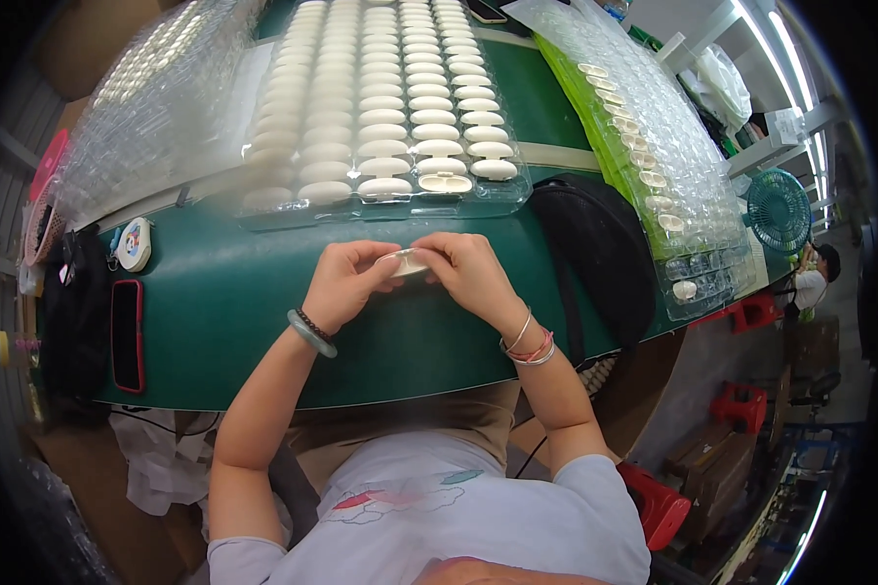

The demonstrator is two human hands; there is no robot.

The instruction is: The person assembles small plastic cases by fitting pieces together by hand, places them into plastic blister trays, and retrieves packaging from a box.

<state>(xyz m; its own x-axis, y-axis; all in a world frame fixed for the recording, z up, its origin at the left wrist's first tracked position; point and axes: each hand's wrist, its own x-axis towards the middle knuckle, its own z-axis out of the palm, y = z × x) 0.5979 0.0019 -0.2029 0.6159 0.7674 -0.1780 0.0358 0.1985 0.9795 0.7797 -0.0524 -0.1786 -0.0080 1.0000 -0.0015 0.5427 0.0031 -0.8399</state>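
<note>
Pale shirt [546, 526] fabric is filling the near foreground, and beyond it the work is looking well under way: closed cream cases [382, 132] are lining a clear tray [424, 209], one open case [445, 183] is sitting in its front row, and open-looking pieces [644, 159] are lying further right. Over the green table [205, 341], the left hand [346, 278] and right hand [466, 276] are pinching opposite ends of one oval piece [412, 263], which is resting between thumbs and fingertips, apparently unfinished.

Left grip [339, 281] and right grip [473, 277] nearly meet — fingers [371, 251] curled, forearms [265, 395] converging.
</note>
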